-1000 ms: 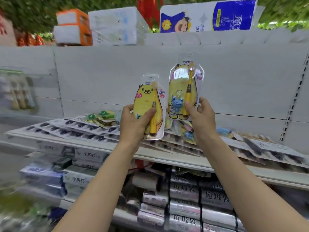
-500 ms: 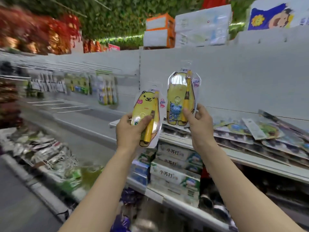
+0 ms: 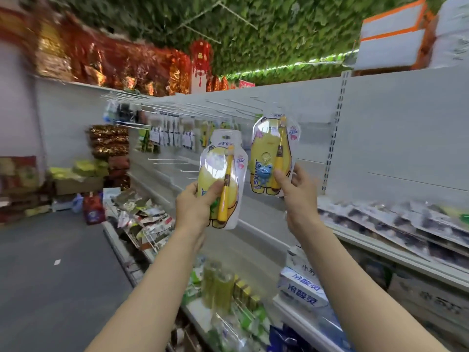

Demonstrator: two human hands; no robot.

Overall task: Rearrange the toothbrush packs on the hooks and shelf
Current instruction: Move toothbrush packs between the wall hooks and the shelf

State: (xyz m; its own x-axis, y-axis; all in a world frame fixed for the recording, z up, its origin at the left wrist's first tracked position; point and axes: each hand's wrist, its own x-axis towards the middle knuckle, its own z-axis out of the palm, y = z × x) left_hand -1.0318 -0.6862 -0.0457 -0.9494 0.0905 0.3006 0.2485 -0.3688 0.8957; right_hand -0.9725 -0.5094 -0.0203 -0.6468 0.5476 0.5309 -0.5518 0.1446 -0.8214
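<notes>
head view: the main risk, as a judgement, is a missed hook. the bare hooks (image 3: 172, 160) jut from the back panel beyond and to the left of the hands, thin and blurred, and each pack has only a small hang slot at its top, so a pack pushed on off-centre could slide off and drop to the shelf (image 3: 396, 246) below the right hand. with both hands full, neither is free to steady a hook or catch a slip. the left hand (image 3: 195, 208) is closed around the lower part of one yellow toothbrush pack (image 3: 220, 181), thumb across its front. the right hand (image 3: 299, 190) pinches the lower right edge of the second toothbrush pack (image 3: 272, 156), held higher, just beside the first, not touching.
</notes>
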